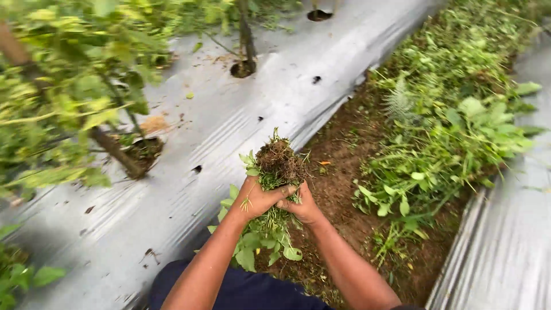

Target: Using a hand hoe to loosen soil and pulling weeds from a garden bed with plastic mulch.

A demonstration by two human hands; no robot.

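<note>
Green and brown all mixed up, that's the clump of pulled weeds [274,172] we've got between our 2 hands right now. Both forearms come up from the bottom edge and angle inward, so the wrists meet near the middle of the view, above our dark blue lap [241,290].

Our left hand [259,198] is wrapped around the bunch from the left, fingers curled tight over the stems. Our right hand [301,205] presses in from the right, thumb and fingers closed on the same stems, and the 2 hands touch each other. So both are clamped on the 1 bundle.

Texture-wise, the top of the bundle is a crumbly knot of dark soil and thin stringy roots, sticking up above our knuckles. Below the hands, soft broad leaves and wispy grassy bits hang down toward our lap.

Under and to the left of all this runs a strip of silvery plastic mulch sheet [189,149], shiny and wrinkled, with round planting holes. A woody stem [117,150] rises out of 1 hole, with leafy branches blurred over the top left. Right of the hands is a furrow of bare reddish-brown soil [338,172], and beyond it a messy patch of loose green weeds [453,126], then another silver sheet at the far right edge.
</note>
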